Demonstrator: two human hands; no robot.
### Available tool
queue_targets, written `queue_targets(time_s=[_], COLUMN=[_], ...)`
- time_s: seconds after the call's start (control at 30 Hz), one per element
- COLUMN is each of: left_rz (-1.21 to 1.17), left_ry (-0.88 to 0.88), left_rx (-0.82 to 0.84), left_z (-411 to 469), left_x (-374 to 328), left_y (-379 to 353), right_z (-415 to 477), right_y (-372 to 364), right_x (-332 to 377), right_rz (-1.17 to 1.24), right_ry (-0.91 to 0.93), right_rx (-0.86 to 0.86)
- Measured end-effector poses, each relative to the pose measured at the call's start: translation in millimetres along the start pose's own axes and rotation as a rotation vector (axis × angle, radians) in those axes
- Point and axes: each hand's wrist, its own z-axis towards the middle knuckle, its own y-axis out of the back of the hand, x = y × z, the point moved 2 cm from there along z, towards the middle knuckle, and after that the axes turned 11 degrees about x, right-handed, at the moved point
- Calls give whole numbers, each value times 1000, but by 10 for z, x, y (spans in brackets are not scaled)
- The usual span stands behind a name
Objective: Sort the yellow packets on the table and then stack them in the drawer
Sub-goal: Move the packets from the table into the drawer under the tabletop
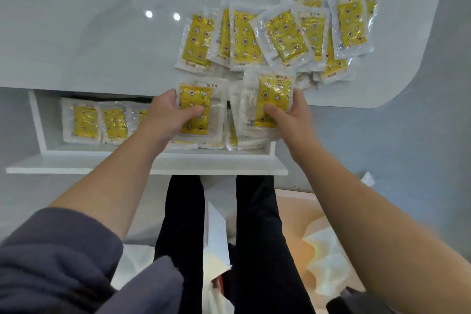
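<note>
Several yellow packets [280,35] in clear wrappers lie spread on the white table [89,33]. Below the table edge a white drawer [38,120] stands pulled out, with yellow packets [85,122] lying in a row at its left. My left hand [168,115] grips a stack of packets [198,99], thumb on top, over the drawer's middle. My right hand [288,115] grips a second stack of packets [274,94] over the drawer's right end, thumb pressed on the top packet.
The drawer's front panel [127,168] juts toward me above my legs in dark trousers [254,237]. White bags and paper [323,262] lie on the floor to the right. The table's rounded corner [407,89] is at the right.
</note>
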Motion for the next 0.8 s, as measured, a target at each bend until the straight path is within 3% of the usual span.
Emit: queue_targets(time_s=[0.1, 0.23, 0.4, 0.63, 0.8], left_rz=[11, 6, -125, -122, -140], left_ry=[45, 124, 144, 66, 35], left_rx=[0, -111, -129, -173, -178], left_z=[68, 184, 313, 634, 704], left_x=[459, 932, 1290, 1450, 1503], left_y=[250, 550, 875, 1090, 1162], right_z=[-6, 117, 345, 729, 840], right_y=[-286, -524, -676, -1088, -1289], right_x=[-393, -876, -1336, -1365, -1381], right_rz=[3, 56, -4, -63, -344], right_ry=[-82, -225, -389, -324, -316], right_rx=[45, -37, -103, -28, -12])
